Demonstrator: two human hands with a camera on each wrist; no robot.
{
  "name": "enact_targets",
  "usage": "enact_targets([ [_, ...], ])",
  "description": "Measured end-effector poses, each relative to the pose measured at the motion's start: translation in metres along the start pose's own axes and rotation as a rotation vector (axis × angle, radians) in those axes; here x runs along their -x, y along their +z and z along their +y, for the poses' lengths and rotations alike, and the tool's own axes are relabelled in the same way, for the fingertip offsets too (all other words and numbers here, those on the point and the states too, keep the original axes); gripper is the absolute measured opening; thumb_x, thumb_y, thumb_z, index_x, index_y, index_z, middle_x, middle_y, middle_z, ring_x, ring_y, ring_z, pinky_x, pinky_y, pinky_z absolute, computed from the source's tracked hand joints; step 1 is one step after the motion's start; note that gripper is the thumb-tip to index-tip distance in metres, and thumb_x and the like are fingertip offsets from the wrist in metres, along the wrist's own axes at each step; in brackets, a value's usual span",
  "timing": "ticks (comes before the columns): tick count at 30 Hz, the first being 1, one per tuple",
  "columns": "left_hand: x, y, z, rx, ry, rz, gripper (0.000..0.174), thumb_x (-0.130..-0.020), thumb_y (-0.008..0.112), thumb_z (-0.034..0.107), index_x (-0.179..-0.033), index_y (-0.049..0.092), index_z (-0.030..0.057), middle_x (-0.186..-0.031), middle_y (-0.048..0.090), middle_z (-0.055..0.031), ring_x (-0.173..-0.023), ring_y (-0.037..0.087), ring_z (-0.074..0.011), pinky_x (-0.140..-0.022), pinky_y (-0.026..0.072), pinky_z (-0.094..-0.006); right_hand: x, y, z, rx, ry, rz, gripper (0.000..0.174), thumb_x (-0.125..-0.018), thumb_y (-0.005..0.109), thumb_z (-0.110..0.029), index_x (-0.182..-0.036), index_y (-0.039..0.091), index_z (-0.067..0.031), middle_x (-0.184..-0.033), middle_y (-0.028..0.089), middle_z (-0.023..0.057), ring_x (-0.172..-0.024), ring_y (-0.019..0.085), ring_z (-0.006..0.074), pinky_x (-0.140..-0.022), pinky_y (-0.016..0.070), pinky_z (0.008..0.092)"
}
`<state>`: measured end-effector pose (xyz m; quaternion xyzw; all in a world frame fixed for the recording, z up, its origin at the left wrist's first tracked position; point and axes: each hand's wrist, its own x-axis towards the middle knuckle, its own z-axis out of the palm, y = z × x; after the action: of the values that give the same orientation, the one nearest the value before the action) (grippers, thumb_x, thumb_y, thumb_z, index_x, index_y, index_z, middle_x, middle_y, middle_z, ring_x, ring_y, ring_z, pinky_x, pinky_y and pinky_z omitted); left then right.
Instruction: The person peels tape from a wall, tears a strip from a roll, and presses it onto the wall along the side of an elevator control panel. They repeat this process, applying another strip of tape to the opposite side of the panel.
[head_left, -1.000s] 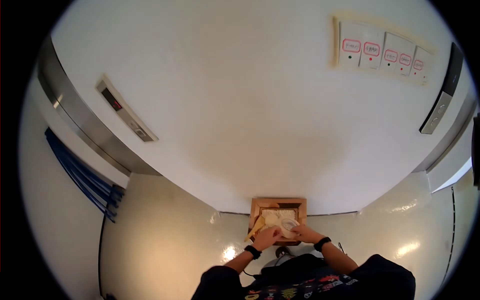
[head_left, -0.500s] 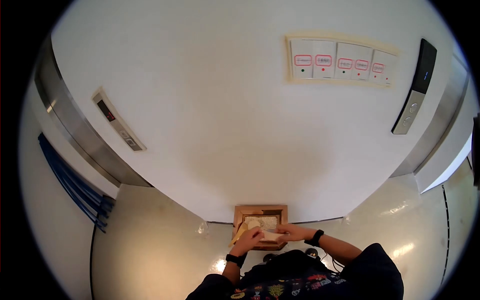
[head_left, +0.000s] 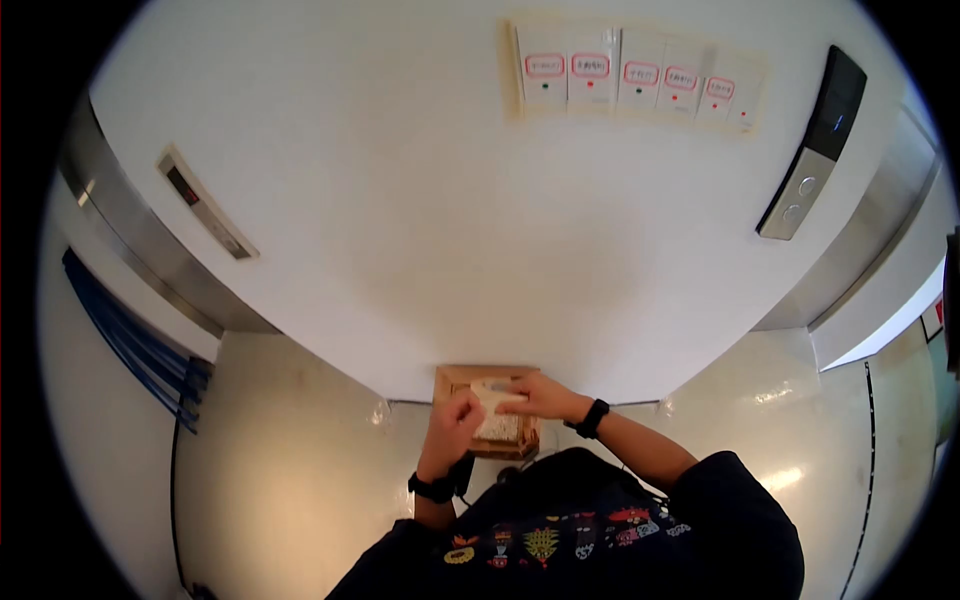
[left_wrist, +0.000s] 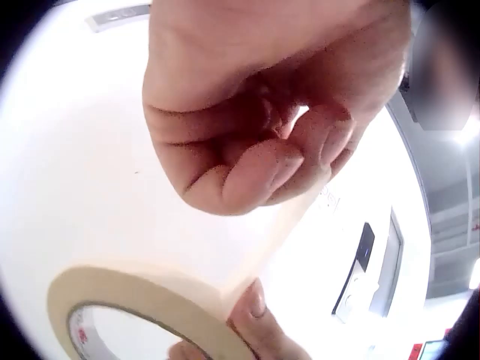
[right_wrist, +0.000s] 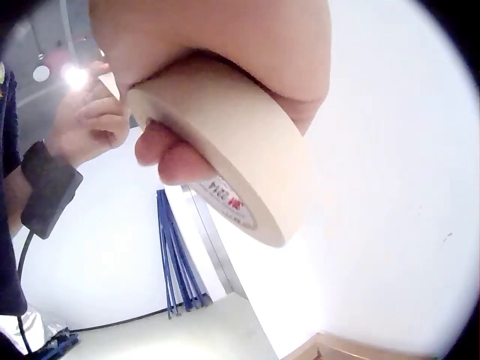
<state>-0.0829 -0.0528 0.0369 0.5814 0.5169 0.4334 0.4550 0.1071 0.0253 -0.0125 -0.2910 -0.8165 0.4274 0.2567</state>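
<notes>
My right hand [head_left: 548, 397] grips a roll of cream masking tape [right_wrist: 259, 142], with fingers through its core and the palm against its outer face. A stretch of tape [left_wrist: 274, 232] runs off the roll up to my left hand [left_wrist: 262, 127]. The left fingertips pinch that strip's end, and the other fingers are curled in. Beside the strip at the roll, my right thumb [left_wrist: 259, 315] shows in the left wrist view. Both hands are over a brown box [head_left: 452, 376] by the wall, and they hide part of its contents.
Ahead stands a white wall with taped paper labels [head_left: 640, 75], a button panel [head_left: 800, 185] at right and another panel [head_left: 205, 205] at left. Blue poles [head_left: 130, 335] lean at far left. The box stands low, against the wall's foot.
The hands have risen and the left hand has turned its fist upward, at the end of the tape strip. The roll has tilted in the right hand. The head view has shifted.
</notes>
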Motion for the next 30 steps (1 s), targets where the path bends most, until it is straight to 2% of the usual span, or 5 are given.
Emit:
enact_targets([
  [3, -0.002, 0.000, 0.006, 0.529, -0.067, 0.092, 0.016, -0.084, 0.049, 0.005, -0.068, 0.045, 0.0069, -0.058, 0.039, 0.0032, -0.049, 0.034, -0.0038, -0.044, 0.0266, -0.0198, -0.002, -0.003, 0.001, -0.242, 0.120, -0.124, 0.035, -0.083, 0.064, -0.033, -0.080, 0.058, 0.0020, -0.059, 0.051, 0.0061, -0.054, 0.043, 0.0116, -0.051, 0.0366, 0.0291],
  [9, -0.005, -0.016, 0.022, 0.869, 0.059, 0.220, 0.023, -0.083, 0.044, 0.011, -0.063, 0.031, 0.0116, -0.050, 0.022, 0.0061, -0.042, 0.019, -0.0047, -0.040, 0.0199, -0.0215, 0.001, -0.010, -0.004, -0.432, -0.118, -0.101, 0.035, -0.084, 0.064, -0.034, -0.080, 0.063, 0.0007, -0.056, 0.056, 0.0038, -0.051, 0.053, 0.0077, -0.048, 0.0408, 0.0231],
  [12, -0.006, -0.013, 0.030, 0.837, 0.115, 0.164, 0.026, -0.085, 0.046, 0.016, -0.064, 0.032, 0.0135, -0.047, 0.025, 0.0066, -0.038, 0.020, -0.0045, -0.039, 0.0193, -0.0221, -0.004, -0.005, 0.002, -0.379, -0.029, -0.067, 0.032, -0.084, 0.063, -0.030, -0.074, 0.058, 0.0001, -0.058, 0.049, 0.0036, -0.056, 0.042, 0.0089, -0.052, 0.0359, 0.0260],
  [24, -0.003, -0.047, 0.042, 1.103, 0.237, 0.227, 0.024, -0.085, 0.046, 0.015, -0.065, 0.033, 0.0136, -0.047, 0.024, 0.0077, -0.035, 0.020, -0.0037, -0.035, 0.0201, -0.0197, 0.004, -0.025, 0.007, -0.427, 0.102, -0.122, 0.035, -0.087, 0.058, -0.030, -0.069, 0.058, 0.0000, -0.057, 0.057, 0.0009, -0.055, 0.054, 0.0068, -0.051, 0.0423, 0.0236],
  [30, 0.001, -0.076, 0.042, 1.221, 0.344, 0.155, 0.022, -0.087, 0.045, 0.015, -0.068, 0.035, 0.0138, -0.047, 0.027, 0.0076, -0.034, 0.023, -0.0035, -0.034, 0.0212, -0.0189, 0.002, -0.022, 0.033, -0.439, -0.141, -0.091, 0.039, -0.088, 0.058, -0.034, -0.065, 0.056, -0.0017, -0.052, 0.051, 0.0011, -0.055, 0.052, 0.0094, -0.053, 0.0396, 0.0251],
])
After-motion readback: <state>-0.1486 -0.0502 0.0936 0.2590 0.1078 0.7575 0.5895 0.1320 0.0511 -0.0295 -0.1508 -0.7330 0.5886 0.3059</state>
